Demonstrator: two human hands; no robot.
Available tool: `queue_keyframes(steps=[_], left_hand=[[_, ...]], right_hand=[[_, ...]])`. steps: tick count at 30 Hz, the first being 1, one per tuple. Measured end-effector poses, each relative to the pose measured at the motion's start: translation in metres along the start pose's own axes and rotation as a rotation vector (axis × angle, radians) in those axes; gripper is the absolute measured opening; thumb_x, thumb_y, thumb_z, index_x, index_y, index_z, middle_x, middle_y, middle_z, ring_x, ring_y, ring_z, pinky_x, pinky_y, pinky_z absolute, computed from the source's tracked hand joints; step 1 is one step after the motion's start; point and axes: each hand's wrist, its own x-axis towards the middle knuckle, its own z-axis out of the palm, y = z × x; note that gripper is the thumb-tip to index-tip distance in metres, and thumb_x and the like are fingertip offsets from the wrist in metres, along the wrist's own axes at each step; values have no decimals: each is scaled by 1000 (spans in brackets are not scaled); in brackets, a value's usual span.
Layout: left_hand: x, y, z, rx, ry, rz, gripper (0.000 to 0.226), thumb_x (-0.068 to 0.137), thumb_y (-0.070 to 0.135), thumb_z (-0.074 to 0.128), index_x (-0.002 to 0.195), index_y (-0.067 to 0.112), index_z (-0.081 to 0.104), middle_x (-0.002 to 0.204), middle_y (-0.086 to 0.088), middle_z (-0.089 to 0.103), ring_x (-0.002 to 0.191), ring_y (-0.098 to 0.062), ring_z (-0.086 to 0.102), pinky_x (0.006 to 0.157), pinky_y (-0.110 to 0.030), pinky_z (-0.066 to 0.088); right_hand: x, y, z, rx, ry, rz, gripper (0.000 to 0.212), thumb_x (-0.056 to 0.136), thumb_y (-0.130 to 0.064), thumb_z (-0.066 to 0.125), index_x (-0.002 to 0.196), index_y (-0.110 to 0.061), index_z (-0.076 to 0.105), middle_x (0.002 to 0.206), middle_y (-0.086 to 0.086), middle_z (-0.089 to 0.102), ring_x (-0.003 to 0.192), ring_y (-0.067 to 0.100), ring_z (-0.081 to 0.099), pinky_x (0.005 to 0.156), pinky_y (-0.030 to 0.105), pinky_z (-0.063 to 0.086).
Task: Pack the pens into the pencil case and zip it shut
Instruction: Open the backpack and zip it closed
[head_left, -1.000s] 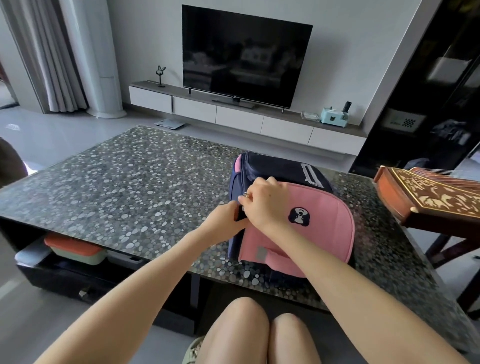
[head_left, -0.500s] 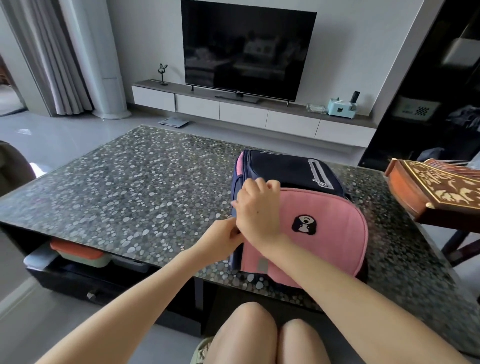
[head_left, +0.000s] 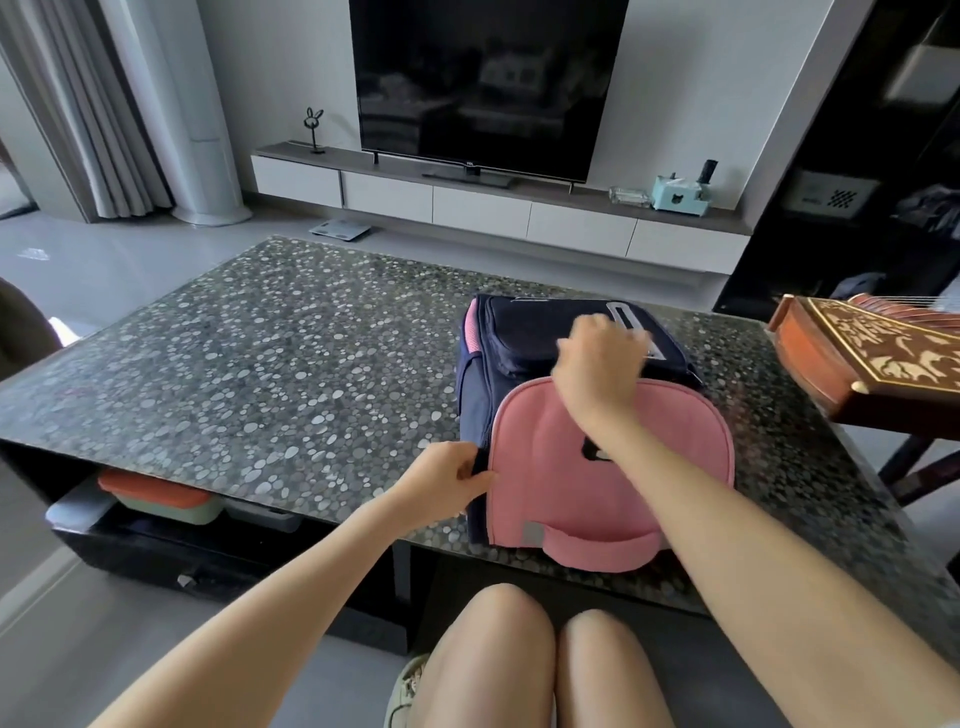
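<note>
Nearest, bare knees under the table (head_left: 218, 374) edge. Just beyond, left hand (head_left: 447, 480) pinched shut on the near-left seam of the backpack (head_left: 587, 467), thumb and fingers clamped where the pink flap meets the navy side, bracing it. Farther along, right hand (head_left: 597, 358) now up at the top of the pink flap, having travelled from the left corner a second ago; blurred, fingers curled together, seemingly on a zip pull, though the grip itself cannot be told. Probably a zip being run round to open the bag, so packing not yet begun. No pencil case or pens visible; likely inside. Beyond, a carved wooden instrument (head_left: 883, 358) at the right, then the television (head_left: 488, 83).
</note>
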Motion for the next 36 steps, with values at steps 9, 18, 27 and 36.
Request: queue_keyframes(steps=[9,18,27,36], left_hand=[[-10,6,23,89,124,-30,43,86,27,59,56,16,30,54,1,38,49,-10,32,47,-24,23],[-12,66,19,432,475,124,45,74,26,69,107,4,47,102,-14,51,94,-34,50,78,-40,42],[64,110,31,734,303,371,18,90,26,55,92,10,62,95,-8,58,88,-28,52,69,-35,37],[42,91,23,497,617,340,25,76,13,69,99,5,62,95,-16,58,85,-37,56,63,-41,49]], right_hand=[[-88,157,15,494,19,1190,46,86,-28,60,112,10,58,119,26,59,106,41,57,90,46,46],[-90,152,-7,510,66,947,34,87,-30,54,70,-3,62,82,18,67,77,34,62,65,38,47],[-138,188,9,613,-127,1047,36,80,-21,58,48,-6,49,54,11,54,54,28,51,53,34,39],[-193,180,21,925,-251,1181,32,94,-37,49,96,-5,54,90,17,65,69,27,64,55,36,55]])
